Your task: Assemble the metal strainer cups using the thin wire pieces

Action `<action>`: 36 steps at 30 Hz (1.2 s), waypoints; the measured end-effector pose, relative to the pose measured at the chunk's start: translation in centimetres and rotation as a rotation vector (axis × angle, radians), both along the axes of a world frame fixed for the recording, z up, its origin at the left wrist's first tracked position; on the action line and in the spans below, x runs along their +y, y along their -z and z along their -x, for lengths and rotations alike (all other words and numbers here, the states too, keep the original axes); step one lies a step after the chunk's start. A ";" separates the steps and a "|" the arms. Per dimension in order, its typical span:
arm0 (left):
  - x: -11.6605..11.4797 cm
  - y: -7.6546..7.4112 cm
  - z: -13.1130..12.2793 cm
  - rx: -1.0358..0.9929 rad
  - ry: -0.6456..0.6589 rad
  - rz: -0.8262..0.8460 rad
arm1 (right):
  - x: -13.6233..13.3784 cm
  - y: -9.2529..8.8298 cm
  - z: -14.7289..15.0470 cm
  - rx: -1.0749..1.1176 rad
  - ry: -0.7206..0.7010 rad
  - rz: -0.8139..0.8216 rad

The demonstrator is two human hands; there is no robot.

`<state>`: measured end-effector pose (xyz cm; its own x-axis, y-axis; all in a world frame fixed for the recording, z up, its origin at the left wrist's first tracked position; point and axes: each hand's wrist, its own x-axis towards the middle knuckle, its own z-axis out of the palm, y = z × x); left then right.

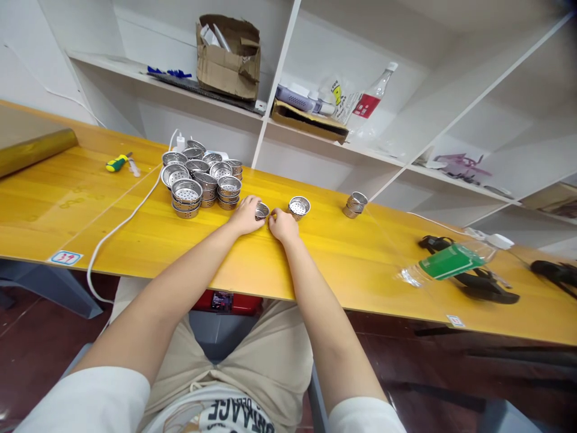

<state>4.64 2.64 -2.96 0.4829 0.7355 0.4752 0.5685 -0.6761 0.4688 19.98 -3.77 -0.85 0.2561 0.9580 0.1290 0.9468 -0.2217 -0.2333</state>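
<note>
My left hand (246, 216) is closed around a small perforated metal cup (262, 211) on the yellow table, thumb in front and fingers behind. Just right of that cup is my right hand (283, 226), its fingers curled together; what they hold, if anything, is hidden. Behind the right hand stands a stack of perforated metal cups (299, 206), its lower part partly covered. To the left of my hands, several more such cups are piled in a cluster (186, 191). Farther right is a small tilted stack of cups (356, 203).
A white cable (118, 227) runs across the table's left side, near a green-yellow screwdriver (118, 162). On the right lie a green-labelled bottle (455, 261) and black sandals (489, 287). White shelves behind hold a torn cardboard box (228, 66) and a red-labelled bottle (369, 102).
</note>
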 end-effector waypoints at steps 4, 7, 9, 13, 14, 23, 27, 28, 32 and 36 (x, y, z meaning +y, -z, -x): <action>0.0 -0.2 0.3 0.013 0.009 0.039 | -0.1 -0.3 -0.4 0.046 -0.004 -0.031; -0.1 -0.2 0.5 0.007 0.007 0.035 | 0.0 -0.8 -1.7 0.054 0.119 -0.279; -0.3 -0.3 0.5 0.004 0.015 0.029 | 0.1 -0.8 -3.3 0.059 0.286 -0.482; -0.8 -0.5 0.6 -0.010 0.055 0.017 | 0.9 -0.1 -6.6 0.215 0.399 -0.522; -0.9 -0.6 0.6 -0.019 0.067 0.011 | 1.2 0.1 -7.1 0.261 0.397 -0.498; -1.2 -1.1 0.5 -0.091 0.060 -0.081 | 1.5 0.1 -8.3 0.337 0.442 -0.516; -1.6 -1.6 0.5 -0.153 0.067 -0.164 | 1.1 -0.8 -7.7 0.325 0.352 -0.654; -1.8 -1.8 0.4 -0.174 0.075 -0.190 | 1.0 -1.0 -7.1 0.322 0.304 -0.680; -2.7 -2.4 0.3 -0.215 0.181 -0.272 | 0.3 -1.2 -3.2 0.269 0.017 -0.713; -3.0 -2.5 0.1 -0.207 0.221 -0.295 | -0.4 -1.0 0.2 0.191 -0.152 -0.682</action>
<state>4.54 -0.36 -0.43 0.4861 0.4433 0.7531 0.3095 -0.8933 0.3260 19.76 -4.17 0.17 0.2047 0.7074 0.6765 0.8843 0.1626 -0.4376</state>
